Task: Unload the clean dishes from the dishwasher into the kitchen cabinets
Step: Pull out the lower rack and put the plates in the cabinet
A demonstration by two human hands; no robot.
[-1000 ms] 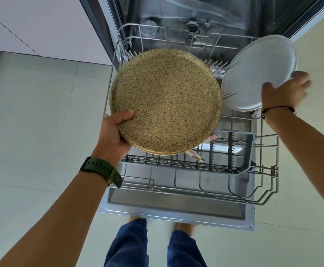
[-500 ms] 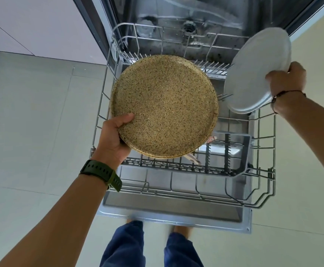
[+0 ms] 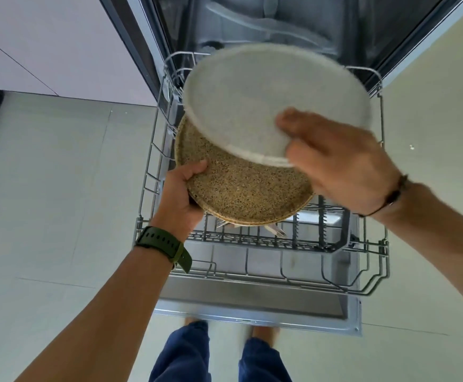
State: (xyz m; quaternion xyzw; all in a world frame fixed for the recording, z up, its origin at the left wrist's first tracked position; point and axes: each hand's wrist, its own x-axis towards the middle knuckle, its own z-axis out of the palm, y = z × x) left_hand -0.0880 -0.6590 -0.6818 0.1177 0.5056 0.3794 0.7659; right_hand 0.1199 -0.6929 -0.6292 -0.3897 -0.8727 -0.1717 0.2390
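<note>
Moved: white plate [image 3: 266, 103] swung from right side to over speckled plate [image 3: 241, 194]
Right hand [image 3: 337, 164]: grips white plate's rim
Left hand [image 3: 180, 194]: grips speckled plate's edge
Below: dishwasher rack [image 3: 373, 274]

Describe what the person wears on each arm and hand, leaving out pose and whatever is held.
Both forearms are bare, with no sleeves in view. The left hand has a dark olive-green wristwatch with a perforated rubber strap on its wrist. The right hand has a thin black cord bracelet round its wrist. No gloves or rings are visible; the right hand is motion-blurred.
</note>
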